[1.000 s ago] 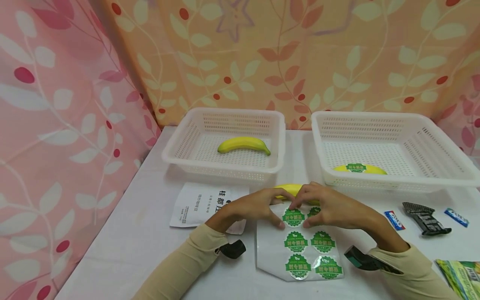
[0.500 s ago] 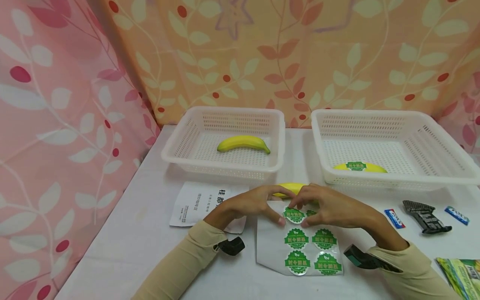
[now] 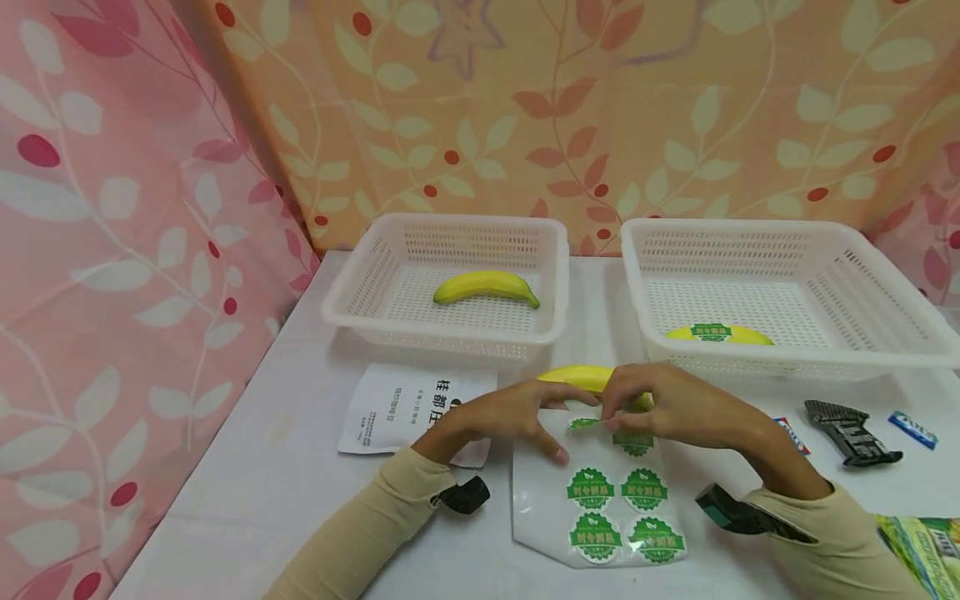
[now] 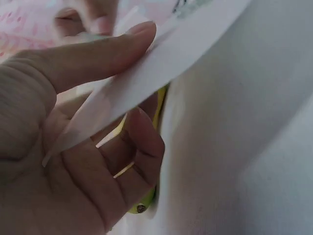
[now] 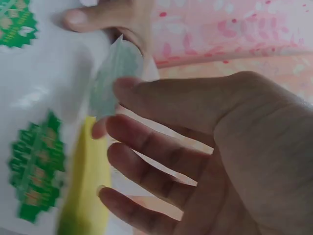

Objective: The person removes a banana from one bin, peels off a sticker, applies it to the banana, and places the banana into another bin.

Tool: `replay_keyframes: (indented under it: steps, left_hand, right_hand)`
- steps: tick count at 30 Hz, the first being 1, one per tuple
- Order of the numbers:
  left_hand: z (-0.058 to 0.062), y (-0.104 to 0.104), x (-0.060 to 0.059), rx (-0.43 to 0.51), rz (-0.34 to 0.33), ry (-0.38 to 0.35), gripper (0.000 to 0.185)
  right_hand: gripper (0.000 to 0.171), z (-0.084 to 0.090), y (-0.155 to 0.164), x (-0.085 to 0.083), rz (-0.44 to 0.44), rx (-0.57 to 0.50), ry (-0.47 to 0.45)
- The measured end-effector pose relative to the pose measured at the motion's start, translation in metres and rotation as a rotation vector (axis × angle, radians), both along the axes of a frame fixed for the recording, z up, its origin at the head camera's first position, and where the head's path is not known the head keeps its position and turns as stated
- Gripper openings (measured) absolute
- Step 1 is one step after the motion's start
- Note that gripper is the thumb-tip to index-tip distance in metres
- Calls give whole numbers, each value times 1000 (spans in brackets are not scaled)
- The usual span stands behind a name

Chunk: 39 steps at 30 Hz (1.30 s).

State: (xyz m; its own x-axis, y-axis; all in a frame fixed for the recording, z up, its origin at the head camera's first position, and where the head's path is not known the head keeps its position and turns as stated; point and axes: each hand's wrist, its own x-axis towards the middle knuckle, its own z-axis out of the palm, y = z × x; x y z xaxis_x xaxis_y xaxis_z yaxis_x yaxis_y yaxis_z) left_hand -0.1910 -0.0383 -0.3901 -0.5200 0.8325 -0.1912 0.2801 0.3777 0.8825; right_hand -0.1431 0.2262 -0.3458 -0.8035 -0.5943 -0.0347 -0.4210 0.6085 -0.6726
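Note:
My right hand [image 3: 604, 417] pinches a green round sticker [image 3: 584, 423] lifted just above the glossy sticker sheet [image 3: 542, 508]; its pale back shows in the right wrist view [image 5: 115, 63] between thumb and forefinger of that hand [image 5: 110, 107]. My left hand [image 3: 568, 427] holds the sheet's far end, thumb on top and fingers curled beneath, as the left wrist view shows the hand [image 4: 146, 88] and the sheet [image 4: 195, 44]. A yellow banana [image 3: 573, 376] lies on the table just behind both hands. Several green stickers [image 3: 590, 488] stay on the sheet.
A white basket [image 3: 352, 292] at the back left holds a bare banana [image 3: 485, 287]. A larger basket [image 3: 862, 275] on the right holds a banana with a green sticker [image 3: 711, 333]. A printed white pouch [image 3: 397, 408], small wrapped packets [image 3: 911, 429] and a black clip [image 3: 847, 433] lie around.
The right hand has peeled one sticker off the sheet's top left and lifted it; it lay flat a second ago. The left hand stays on the sheet.

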Motion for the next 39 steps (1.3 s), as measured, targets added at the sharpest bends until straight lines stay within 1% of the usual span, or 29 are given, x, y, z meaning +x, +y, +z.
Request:
replay_keyframes:
  steps: [2, 5, 8, 10, 11, 14, 17, 19, 21, 23, 25, 29, 32, 33, 36, 39]
  left_hand:
    - [0, 2, 3, -36, -13, 98, 79]
    - [0, 4, 7, -69, -31, 237, 74]
    - [1, 7, 10, -82, -57, 337, 64]
    - [1, 8, 11, -75, -68, 377, 58]
    - [2, 8, 11, -74, -62, 386, 57]
    - [3, 8, 13, -40, -9, 390, 53]
    - [6, 8, 14, 23, 83, 351, 52]
    - [7, 7, 15, 78, 135, 297, 49]
    - [8, 7, 15, 128, 183, 235, 46]
    - [8, 7, 15, 174, 222, 181, 44]
    - [8, 7, 14, 209, 257, 155, 43]
    - [9, 6, 15, 232, 314, 167, 38]
    - [9, 7, 16, 236, 340, 186, 37]
    - [9, 7, 16, 241, 346, 191, 38]
    - [9, 9, 16, 250, 362, 226, 38]
    - [7, 12, 15, 253, 369, 270, 35]
  right_hand:
    - [12, 4, 2, 1, -47, -7, 41]
    - [11, 8, 5, 2, -112, -10, 100]
    - [11, 10, 6, 3, -149, -25, 115]
    - [11, 10, 6, 2, -152, -37, 122]
    - [12, 9, 6, 2, -149, -46, 130]
    - [14, 8, 6, 1, -132, -87, 195]
    - [18, 5, 6, 1, -123, -115, 289]
    - [20, 4, 5, 0, -124, -127, 335]
    - [22, 3, 4, 0, -120, -134, 361]
    - [22, 1, 2, 0, -106, -147, 365]
    - [23, 0, 1, 0, -85, -156, 363]
    - [28, -5, -2, -2, -31, -161, 346]
    - [27, -7, -4, -3, -24, -133, 321]
    - [25, -7, -4, -3, -34, -116, 314]
    - [16, -6, -6, -2, -117, -47, 280]
    - [18, -5, -8, -1, -214, 7, 229]
